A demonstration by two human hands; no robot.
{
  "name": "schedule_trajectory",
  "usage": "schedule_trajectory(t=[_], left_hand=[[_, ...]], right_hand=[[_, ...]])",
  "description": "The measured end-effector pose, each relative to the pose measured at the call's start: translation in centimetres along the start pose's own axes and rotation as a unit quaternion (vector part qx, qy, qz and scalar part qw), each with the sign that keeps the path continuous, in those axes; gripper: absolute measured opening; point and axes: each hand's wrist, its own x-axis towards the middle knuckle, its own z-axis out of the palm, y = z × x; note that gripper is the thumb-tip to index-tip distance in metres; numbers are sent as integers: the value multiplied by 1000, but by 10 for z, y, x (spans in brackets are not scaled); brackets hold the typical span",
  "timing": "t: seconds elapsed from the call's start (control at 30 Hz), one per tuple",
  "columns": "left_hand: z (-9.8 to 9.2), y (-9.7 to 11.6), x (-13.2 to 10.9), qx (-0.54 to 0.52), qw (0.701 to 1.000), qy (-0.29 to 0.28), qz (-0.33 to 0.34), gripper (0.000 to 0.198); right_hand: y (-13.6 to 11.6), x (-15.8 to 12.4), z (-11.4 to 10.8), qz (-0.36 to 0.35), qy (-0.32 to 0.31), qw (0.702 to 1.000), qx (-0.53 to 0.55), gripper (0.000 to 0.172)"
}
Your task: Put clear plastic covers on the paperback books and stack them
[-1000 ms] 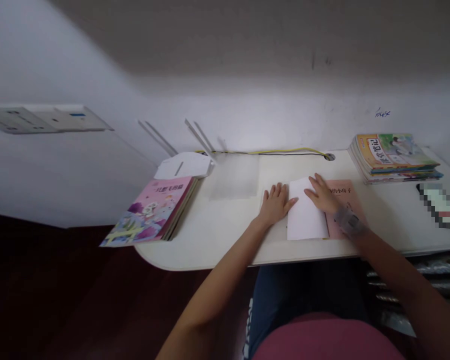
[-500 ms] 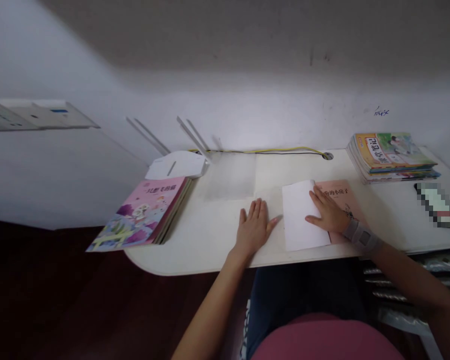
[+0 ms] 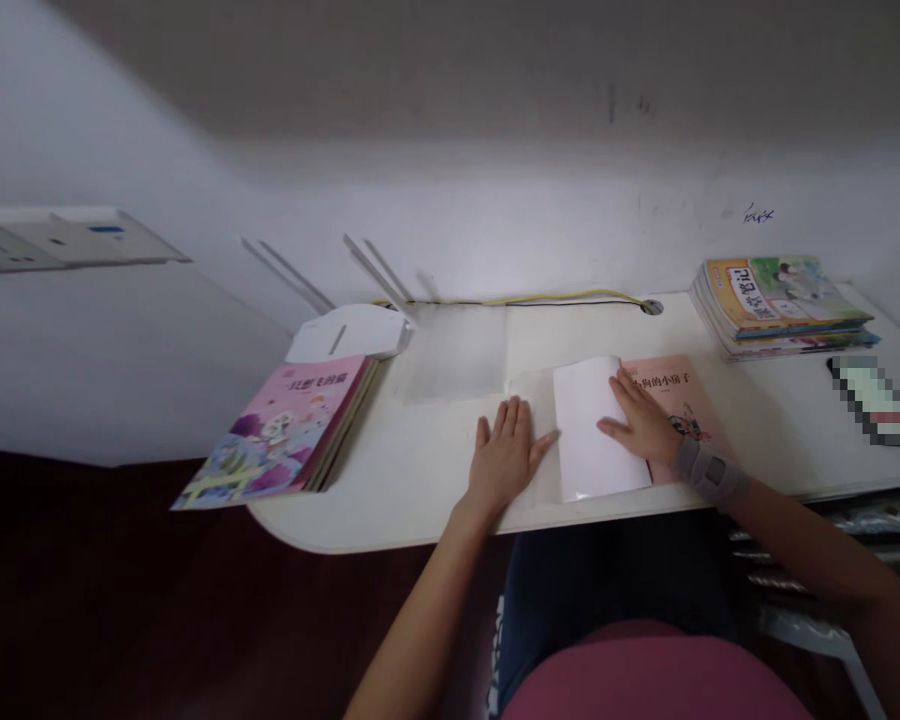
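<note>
At the near edge of the white desk (image 3: pixel 420 500), a person sits close, forearms reaching over the rim. Left hand (image 3: pixel 506 452) lies flat on the desktop, palm down, fingers straight and close together, thumb spread toward the white sheet (image 3: pixel 586 440) just beside it. Right hand (image 3: pixel 640 425), grey band (image 3: pixel 709 472) at the wrist, rests flat on that sheet's right part, fingers extended and slightly apart, gripping nothing. Sheet lies over the left side of a pink book (image 3: pixel 679 395), near the desk's front, right of centre.

Further left, a stack of pink picture books (image 3: pixel 285 432) overhangs the desk's corner. Behind it, a white router (image 3: pixel 349 332), antennas slanting up. A pale translucent mat (image 3: pixel 457 358) lies mid-desk. Far right, a stack of colourful books (image 3: pixel 784 300). A yellow cable (image 3: pixel 555 298) runs along the back edge to a cable hole (image 3: pixel 651 307). Beyond, a bare white wall (image 3: pixel 495 220), faintly scribbled; dim room, dark floor at left.
</note>
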Motion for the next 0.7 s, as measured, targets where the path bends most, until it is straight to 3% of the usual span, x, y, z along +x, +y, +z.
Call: schedule_trajectory(t=[0.1,0.17,0.4,0.7], left_hand=[[-1,-2,0,0,1000,-6,3,71],[-1,-3,-1,2,1000,-10,2,72],[-3,-5,-7,6,1000,-2,-1,71],[-2,-8,-7,6,1000,0,7,71]], right_hand=[[15,-3,-6,-3,37,997,71,58],[20,-8,-9,-17,41,998,53,55],[8,-18,-9,-86,-17,990,-114,69],[6,-16,-13,-86,-24,985,-148,75]])
